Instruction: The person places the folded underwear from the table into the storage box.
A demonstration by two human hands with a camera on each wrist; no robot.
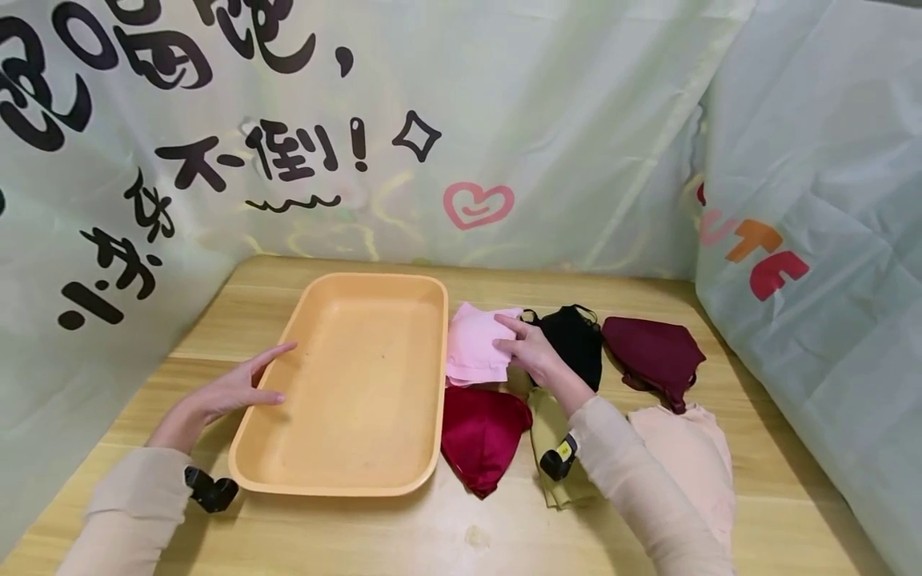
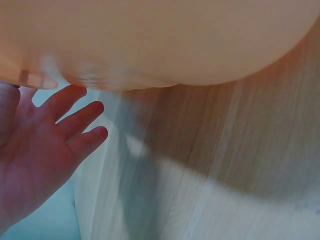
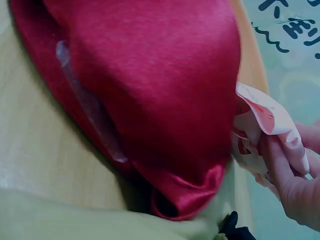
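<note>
1. On the head view, I located the pink cloth (image 1: 474,348) toward the far edge of the bench (image 1: 374,536), at the right edge of the orange tray (image 1: 360,384). I could not tell whether its underside was clear of the bench.
2. I read the right hand (image 1: 529,348) as pinching the pink cloth.
3. I read the left hand (image 1: 226,392) as spread wide at the tray's left edge, gripping nothing.
4. I noted the governing relation: the tray lay left of the right hand, its long axis running roughly from near bench edge to far. The right hand was nearer the cloth.
5. I logged the red cloth (image 1: 483,432) on the pink one's near side.
</note>
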